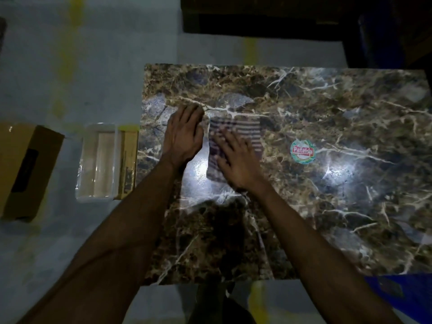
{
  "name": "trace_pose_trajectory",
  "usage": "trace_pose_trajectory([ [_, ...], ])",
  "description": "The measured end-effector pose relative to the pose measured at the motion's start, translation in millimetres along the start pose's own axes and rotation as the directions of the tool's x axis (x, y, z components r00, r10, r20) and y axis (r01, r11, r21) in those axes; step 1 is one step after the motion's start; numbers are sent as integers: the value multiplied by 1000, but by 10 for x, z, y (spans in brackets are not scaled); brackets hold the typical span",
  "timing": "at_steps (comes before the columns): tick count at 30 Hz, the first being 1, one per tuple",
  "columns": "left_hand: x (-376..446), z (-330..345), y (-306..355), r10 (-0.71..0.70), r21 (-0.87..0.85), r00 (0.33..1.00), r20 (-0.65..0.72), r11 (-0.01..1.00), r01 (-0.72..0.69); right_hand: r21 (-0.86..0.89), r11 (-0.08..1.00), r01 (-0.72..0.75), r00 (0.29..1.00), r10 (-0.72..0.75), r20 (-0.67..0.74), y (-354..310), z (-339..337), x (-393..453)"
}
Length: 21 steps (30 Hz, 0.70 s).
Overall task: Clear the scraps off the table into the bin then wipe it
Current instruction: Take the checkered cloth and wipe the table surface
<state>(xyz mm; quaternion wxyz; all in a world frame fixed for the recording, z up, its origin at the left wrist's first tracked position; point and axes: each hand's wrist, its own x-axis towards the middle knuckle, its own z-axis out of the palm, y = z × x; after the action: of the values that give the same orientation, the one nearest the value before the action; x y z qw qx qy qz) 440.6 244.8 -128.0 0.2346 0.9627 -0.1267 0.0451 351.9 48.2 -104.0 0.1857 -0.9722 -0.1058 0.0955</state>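
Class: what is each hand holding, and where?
Nothing is gripped. The right hand presses flat on the striped folded cloth's near-left part; the left hand is open.

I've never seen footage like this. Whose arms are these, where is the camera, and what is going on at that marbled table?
There is no machine here: a person wears a wide-angle camera on the head, so you look down along their own two bare arms. The single picture is that head view.

The brown marble-patterned table carries a round sticker and a striped cloth. The right hand lies flat on the cloth with straight fingers, pressing it to the surface, which fits wiping. The left hand rests open on the table just beside the cloth.

On the floor to the left stand a white tray and a cardboard box. No scraps are clearly visible on the table, though the picture is dim and a little blurred.
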Motion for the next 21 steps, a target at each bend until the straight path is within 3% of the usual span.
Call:
trace_pose_trajectory([
  [3,-11,30,0,-28,-45,1000,-11,999,28,-9,1000,10,1000,-9,24,225,-51,-359],
  [9,19,15,41,-109,-65,993,42,992,111,13,966,-257,964,258,-64,541,-303,215],
  [14,5,-24,31,-78,-45,997,12,996,78,24,984,-175,983,176,-61,69,-182,707],
  [18,7,-16,29,-78,-52,997,4,996,78,6,1000,-16,1000,16,16,-84,-20,144],
  [21,13,-9,22,-86,-52,996,5,995,87,-70,994,-83,996,84,15,155,-94,-174],
])
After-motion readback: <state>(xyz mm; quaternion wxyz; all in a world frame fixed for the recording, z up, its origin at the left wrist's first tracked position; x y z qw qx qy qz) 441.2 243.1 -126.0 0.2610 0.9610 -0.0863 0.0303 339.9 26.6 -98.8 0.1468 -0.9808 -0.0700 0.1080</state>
